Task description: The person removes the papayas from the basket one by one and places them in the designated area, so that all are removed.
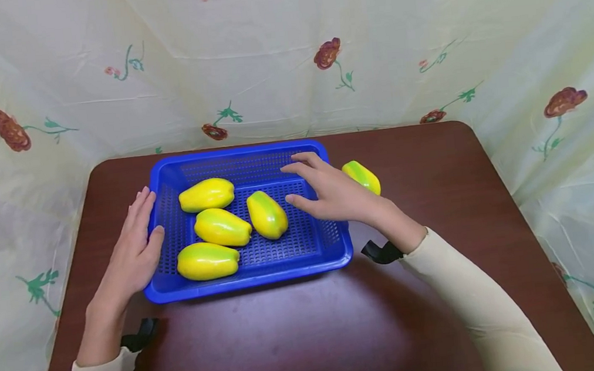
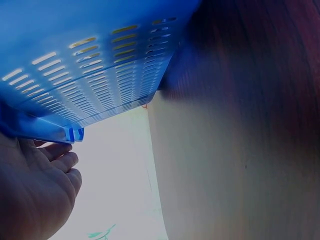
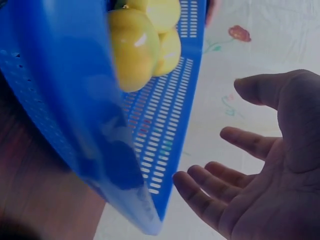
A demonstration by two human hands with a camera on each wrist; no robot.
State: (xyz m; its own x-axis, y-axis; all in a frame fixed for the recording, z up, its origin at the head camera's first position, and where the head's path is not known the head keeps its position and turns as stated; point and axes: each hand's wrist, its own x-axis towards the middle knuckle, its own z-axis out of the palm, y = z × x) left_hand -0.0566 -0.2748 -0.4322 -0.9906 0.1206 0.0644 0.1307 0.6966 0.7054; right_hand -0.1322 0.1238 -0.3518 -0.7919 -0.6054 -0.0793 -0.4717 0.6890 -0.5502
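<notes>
A blue plastic basket [image 1: 284, 278] with slotted walls stands on the table, holding several yellow-green papayas. Three papayas [image 1: 208, 261] lie stacked along its left half; another papaya [image 1: 268, 214] sits near the middle. My left hand [image 1: 132, 253] rests against the basket's left rim, fingers straight; the left wrist view shows its fingers by the rim [image 2: 42, 131]. Over the basket's right side hovers my right hand [image 1: 337, 191], fingers spread and holding nothing, also seen apart from the papayas in the right wrist view. One more papaya [image 1: 362, 178] lies outside, partly hidden behind that hand.
The brown table [image 1: 289, 339] has rounded corners, and its far edge meets a flower-printed curtain [image 1: 264, 53]. Curtain also hangs along both sides. A black strap [image 1: 382, 252] shows at my right wrist and another strap [image 1: 139, 335] at my left.
</notes>
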